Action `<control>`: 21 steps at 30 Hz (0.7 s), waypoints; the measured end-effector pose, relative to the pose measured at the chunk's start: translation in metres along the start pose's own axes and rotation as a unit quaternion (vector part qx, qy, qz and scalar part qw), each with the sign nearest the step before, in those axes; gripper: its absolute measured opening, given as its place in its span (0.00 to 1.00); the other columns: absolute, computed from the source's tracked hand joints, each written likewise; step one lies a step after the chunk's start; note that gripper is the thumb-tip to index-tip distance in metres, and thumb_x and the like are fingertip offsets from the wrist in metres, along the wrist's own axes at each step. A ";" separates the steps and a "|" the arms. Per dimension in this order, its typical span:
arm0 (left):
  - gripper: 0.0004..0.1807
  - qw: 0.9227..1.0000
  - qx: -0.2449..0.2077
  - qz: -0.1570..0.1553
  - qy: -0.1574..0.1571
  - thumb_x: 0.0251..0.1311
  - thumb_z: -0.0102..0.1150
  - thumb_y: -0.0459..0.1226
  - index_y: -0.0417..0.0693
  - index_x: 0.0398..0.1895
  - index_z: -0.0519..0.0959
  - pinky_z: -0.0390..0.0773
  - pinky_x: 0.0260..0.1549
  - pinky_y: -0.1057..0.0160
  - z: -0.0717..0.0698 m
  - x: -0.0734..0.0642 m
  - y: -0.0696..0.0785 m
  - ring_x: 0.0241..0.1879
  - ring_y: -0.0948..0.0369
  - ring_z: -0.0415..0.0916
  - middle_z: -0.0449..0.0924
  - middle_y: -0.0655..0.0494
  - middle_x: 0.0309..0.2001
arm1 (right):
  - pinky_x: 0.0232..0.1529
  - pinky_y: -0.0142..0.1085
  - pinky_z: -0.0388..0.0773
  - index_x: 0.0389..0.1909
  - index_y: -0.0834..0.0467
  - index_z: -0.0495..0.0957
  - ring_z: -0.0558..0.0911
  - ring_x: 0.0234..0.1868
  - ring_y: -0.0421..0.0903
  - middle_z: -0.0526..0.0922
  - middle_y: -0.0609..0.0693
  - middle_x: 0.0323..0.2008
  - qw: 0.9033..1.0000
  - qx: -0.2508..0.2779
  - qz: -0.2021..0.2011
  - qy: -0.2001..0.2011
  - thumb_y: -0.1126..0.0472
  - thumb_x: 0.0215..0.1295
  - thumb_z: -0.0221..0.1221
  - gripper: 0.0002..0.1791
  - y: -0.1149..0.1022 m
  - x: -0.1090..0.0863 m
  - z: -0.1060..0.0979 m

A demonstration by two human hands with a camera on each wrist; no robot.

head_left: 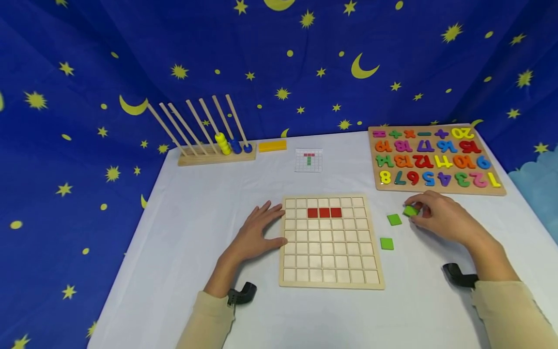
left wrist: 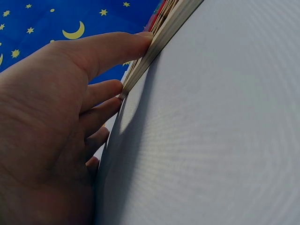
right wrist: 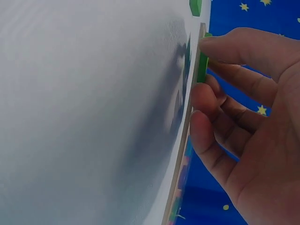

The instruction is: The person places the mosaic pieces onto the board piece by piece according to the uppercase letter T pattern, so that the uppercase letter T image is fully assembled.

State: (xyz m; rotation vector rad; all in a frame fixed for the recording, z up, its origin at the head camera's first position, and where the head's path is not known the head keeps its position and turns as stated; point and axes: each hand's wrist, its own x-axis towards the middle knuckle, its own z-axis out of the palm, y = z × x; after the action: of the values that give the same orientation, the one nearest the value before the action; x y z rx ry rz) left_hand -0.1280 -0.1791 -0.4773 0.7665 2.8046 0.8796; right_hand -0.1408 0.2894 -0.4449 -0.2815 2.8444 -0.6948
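A wooden grid board [head_left: 332, 285] lies flat on the table, with three red square tiles [head_left: 324, 213] in a row in its second row from the top. My left hand [head_left: 252, 236] rests at the board's left edge with fingers extended; in the left wrist view the thumb touches the board's side. To the right of the board, my right hand [head_left: 446, 218] pinches a green square tile [right wrist: 203, 65] between thumb and fingers. Two more green tiles, one upper [head_left: 394, 220] and one lower [head_left: 386, 244], lie between the board and that hand.
Beyond the right hand lies a wooden number puzzle board [head_left: 440, 190]. A pattern card [head_left: 308, 167] with a red and green T lies behind the grid. At the back left stand a peg abacus [head_left: 200, 159] and a yellow-orange block [head_left: 272, 146]. A star-patterned curtain [head_left: 244, 53] hangs behind.
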 end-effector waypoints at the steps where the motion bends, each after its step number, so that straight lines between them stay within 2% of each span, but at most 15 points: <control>1: 0.42 1.000 0.000 -0.001 -0.001 0.53 0.66 0.57 0.55 0.70 0.66 0.37 0.71 0.57 0.000 0.000 0.000 0.74 0.58 0.41 0.57 0.63 0.72 | 0.37 0.44 0.72 0.52 0.60 0.78 0.72 0.36 0.51 0.76 0.54 0.38 1.000 0.002 0.000 -0.001 0.58 0.55 0.69 0.23 0.000 0.000 0.000; 21: 0.42 1.000 -0.004 -0.003 0.002 0.52 0.67 0.57 0.54 0.70 0.66 0.38 0.71 0.56 -0.001 0.001 0.001 0.73 0.58 0.42 0.59 0.62 0.71 | 0.36 0.42 0.72 0.52 0.58 0.79 0.72 0.36 0.49 0.75 0.52 0.39 1.000 -0.003 -0.028 0.000 0.59 0.56 0.68 0.21 -0.008 0.003 0.006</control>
State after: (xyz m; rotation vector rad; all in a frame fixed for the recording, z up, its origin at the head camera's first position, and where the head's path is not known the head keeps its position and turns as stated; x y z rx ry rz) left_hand -0.1281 -0.1782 -0.4761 0.7542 2.8040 0.8933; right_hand -0.1413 0.2785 -0.4470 -0.3625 2.8497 -0.6974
